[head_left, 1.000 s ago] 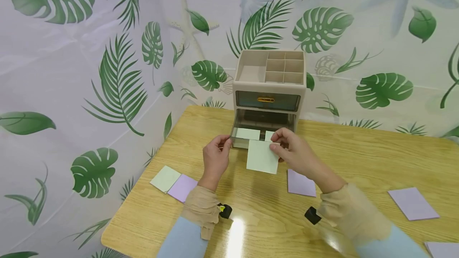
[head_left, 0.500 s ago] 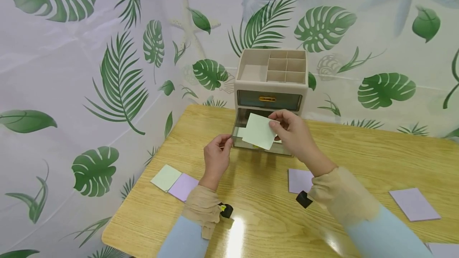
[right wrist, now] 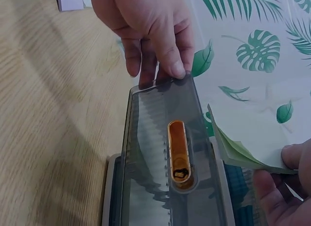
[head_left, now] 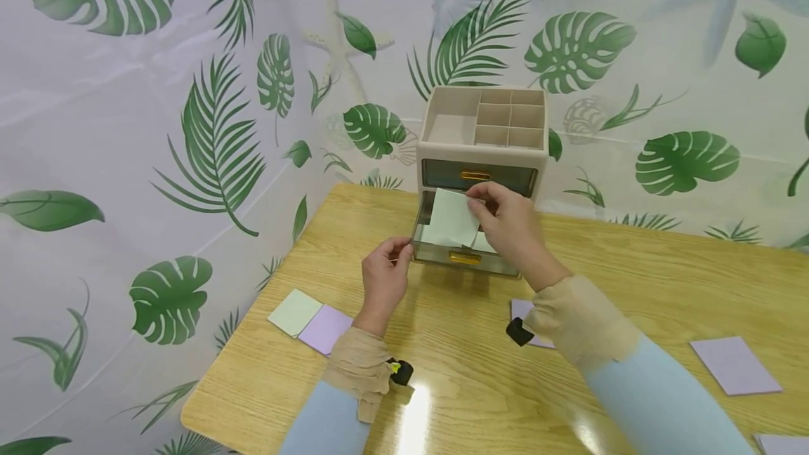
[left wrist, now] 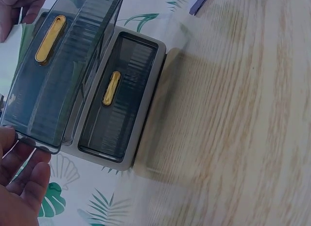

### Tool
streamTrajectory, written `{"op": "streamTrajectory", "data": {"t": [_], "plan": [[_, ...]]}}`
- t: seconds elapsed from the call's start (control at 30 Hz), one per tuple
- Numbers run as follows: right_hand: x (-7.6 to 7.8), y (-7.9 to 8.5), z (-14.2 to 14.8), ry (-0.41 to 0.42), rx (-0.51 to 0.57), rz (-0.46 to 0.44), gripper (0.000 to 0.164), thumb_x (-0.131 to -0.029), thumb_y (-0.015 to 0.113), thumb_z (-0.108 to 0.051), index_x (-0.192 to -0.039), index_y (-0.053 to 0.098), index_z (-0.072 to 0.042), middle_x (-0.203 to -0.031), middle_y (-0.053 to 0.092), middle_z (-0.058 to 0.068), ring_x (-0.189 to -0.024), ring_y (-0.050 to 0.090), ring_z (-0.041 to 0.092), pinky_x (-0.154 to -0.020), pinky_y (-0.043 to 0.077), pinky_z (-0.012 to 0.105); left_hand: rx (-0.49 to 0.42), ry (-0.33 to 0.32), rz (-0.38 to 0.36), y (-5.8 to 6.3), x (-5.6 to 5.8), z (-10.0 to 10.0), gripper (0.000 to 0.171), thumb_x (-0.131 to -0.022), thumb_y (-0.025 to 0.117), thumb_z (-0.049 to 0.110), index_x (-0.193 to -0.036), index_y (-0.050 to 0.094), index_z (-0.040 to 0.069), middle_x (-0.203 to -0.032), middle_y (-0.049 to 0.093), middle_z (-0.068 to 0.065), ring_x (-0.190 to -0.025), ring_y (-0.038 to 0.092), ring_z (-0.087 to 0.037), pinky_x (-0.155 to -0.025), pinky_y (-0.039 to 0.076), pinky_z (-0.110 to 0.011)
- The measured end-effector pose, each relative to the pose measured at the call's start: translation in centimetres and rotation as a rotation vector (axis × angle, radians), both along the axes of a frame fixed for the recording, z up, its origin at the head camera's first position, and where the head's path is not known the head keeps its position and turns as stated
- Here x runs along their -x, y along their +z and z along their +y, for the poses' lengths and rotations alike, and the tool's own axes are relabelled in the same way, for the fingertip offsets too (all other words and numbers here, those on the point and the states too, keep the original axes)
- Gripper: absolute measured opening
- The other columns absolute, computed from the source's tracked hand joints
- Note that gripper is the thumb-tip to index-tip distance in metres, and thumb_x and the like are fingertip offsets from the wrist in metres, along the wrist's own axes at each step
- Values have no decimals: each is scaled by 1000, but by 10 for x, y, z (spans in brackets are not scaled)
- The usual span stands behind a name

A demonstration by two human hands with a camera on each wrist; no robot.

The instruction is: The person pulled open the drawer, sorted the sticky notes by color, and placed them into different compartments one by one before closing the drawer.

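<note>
In the right wrist view, your left hand [right wrist: 155, 36] at twelve o'clock holds the top edge of a tinted clear drawer [right wrist: 150, 153], which runs down to six. Its orange-gold handle [right wrist: 179, 153] lies at five, and a beige casing [right wrist: 110, 192] shows at seven. At four, your right hand [right wrist: 279, 201] pinches a pale green note pad [right wrist: 257, 143], its sheets fanning apart. Wooden table [right wrist: 43, 124] fills nine; a purple pad [right wrist: 71, 1] sits at eleven, leaf-print cloth [right wrist: 277, 19] at two.

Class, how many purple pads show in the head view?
4: left pad beside the green pad, middle pad partly covered, right pad, and corner pad cut off at lower right. More may be hidden.
</note>
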State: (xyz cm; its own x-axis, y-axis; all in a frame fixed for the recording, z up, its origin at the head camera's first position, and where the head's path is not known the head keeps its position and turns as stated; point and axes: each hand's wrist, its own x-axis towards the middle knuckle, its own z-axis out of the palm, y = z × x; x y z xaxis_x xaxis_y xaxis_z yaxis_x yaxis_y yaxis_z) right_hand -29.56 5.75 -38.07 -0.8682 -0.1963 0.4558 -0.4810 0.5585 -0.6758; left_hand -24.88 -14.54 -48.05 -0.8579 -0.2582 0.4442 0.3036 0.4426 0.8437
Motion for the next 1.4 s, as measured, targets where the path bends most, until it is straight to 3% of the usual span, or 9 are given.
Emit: {"op": "streamTrajectory", "data": {"t": [0.3,0.63,0.87,1.03,1.4], "plan": [[11,-7,-4,-17,-66,-83,13,-97,60,-21,-107,68,-18,-95,68,-1,-74,55,18,-64,45,34,6,8,-8,1,0,1,14,-94,64,15,-102,71,6,-87,71,-2,-81,68,-15,-69,54,-27],[24,-18,-7,70,-208,-250,23,-100,52,-11,-120,62,-14,-104,63,7,-84,55,23,-73,46,38,8,12,15,1,-1,1,13,-94,64,13,-102,71,5,-87,71,-3,-80,68,-16,-68,55,-28],[27,-20,-10,93,-299,-231,27,-98,53,-9,-124,60,-12,-103,64,7,-78,55,23,-68,44,37,16,13,11,1,0,1,14,-94,64,14,-102,71,6,-88,71,-3,-81,68,-15,-68,55,-27],[29,-23,-11,103,-354,-235,28,-95,58,-8,-123,62,-12,-109,65,9,-86,58,23,-72,46,38,15,11,8,0,0,1,14,-94,64,14,-102,71,6,-87,71,-3,-80,68,-15,-68,54,-26],[33,-25,-15,158,-426,-274,27,-92,63,-9,-119,65,-12,-89,62,6,-71,52,21,-64,42,34,7,12,20,0,1,0,13,-93,65,14,-101,71,5,-87,71,-4,-80,68,-16,-67,55,-26]]}}
